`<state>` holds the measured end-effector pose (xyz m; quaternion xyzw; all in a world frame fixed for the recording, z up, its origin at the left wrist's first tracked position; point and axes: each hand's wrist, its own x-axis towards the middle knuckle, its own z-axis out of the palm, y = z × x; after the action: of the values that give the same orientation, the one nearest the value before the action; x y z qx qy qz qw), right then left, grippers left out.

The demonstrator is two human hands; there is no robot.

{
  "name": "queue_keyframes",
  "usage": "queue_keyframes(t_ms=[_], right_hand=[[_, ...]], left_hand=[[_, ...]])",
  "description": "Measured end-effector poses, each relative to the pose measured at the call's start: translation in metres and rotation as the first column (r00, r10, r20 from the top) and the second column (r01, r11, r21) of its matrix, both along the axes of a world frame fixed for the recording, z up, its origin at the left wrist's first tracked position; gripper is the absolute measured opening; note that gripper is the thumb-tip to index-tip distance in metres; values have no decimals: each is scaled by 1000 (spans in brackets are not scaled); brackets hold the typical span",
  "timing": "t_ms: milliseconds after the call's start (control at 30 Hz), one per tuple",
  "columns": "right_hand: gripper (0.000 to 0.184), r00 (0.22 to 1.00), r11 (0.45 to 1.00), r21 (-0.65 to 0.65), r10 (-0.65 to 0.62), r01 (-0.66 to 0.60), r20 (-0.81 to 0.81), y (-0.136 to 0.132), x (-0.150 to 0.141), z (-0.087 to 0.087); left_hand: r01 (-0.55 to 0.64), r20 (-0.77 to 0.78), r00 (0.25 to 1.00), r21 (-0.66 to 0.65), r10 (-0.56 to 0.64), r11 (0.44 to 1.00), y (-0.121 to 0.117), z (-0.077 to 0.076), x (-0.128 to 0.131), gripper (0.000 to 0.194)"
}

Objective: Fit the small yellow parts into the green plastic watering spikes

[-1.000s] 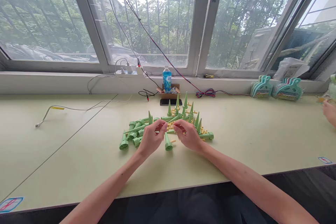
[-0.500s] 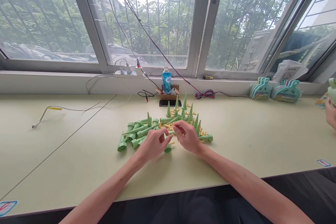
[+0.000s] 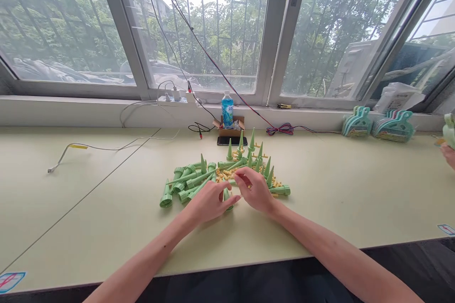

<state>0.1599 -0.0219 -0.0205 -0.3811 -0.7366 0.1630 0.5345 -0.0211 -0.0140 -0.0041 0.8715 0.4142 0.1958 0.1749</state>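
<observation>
A pile of green plastic cone spikes (image 3: 194, 181) and small yellow pegs (image 3: 224, 175) lies in the middle of the pale table (image 3: 106, 208). Some cones stand upright at the back (image 3: 251, 144), others lie flat at the left. My left hand (image 3: 210, 201) is curled around one green cone (image 3: 226, 195) at the pile's near edge. My right hand (image 3: 256, 191) rests beside it, fingers pinched together over the yellow pegs; what they grip is too small to make out.
A blue-labelled bottle (image 3: 227, 110), a small cardboard box (image 3: 231, 129) and a dark phone (image 3: 232, 140) stand behind the pile. Cables (image 3: 106, 146) trail across the left. Teal packaged goods (image 3: 377, 124) sit at the far right, where another person's hand (image 3: 448, 154) shows.
Both of my hands have dropped from the pile's middle toward its near edge. The left hand has closed around the green cone that lay between them.
</observation>
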Motion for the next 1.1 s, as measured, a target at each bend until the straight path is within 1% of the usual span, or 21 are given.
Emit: queue_keyframes(t_ms=[167, 333, 533, 700, 800, 967, 1100], right_hand=[[12, 1000, 1000, -8, 3, -3, 7, -1, 0, -1], [14, 1000, 1000, -1, -2, 2, 21, 0, 0, 0], [12, 997, 999, 42, -20, 17, 70, 2, 0, 1], [10, 994, 998, 63, -3, -4, 108, 1, -2, 2], [11, 992, 997, 82, 0, -10, 124, 0, -3, 4], [11, 992, 995, 99, 6, -19, 130, 1, -2, 7], [12, 989, 995, 94, 16, -30, 147, 1, -1, 7]], left_hand=[[60, -25, 998, -46, -61, 997, -1, 4, 0, 37], [74, -30, 997, -71, -77, 995, 1, 4, -1, 38], [117, -1, 993, -29, -117, 993, 3, 5, -1, 35], [158, 23, 987, -12, -158, 987, 5, 9, -2, 30], [160, 31, 987, -11, -160, 987, 5, 9, -4, 29], [149, -5, 989, -13, -149, 989, 5, 10, -4, 31], [136, -10, 991, 5, -136, 991, 5, 10, -3, 26]])
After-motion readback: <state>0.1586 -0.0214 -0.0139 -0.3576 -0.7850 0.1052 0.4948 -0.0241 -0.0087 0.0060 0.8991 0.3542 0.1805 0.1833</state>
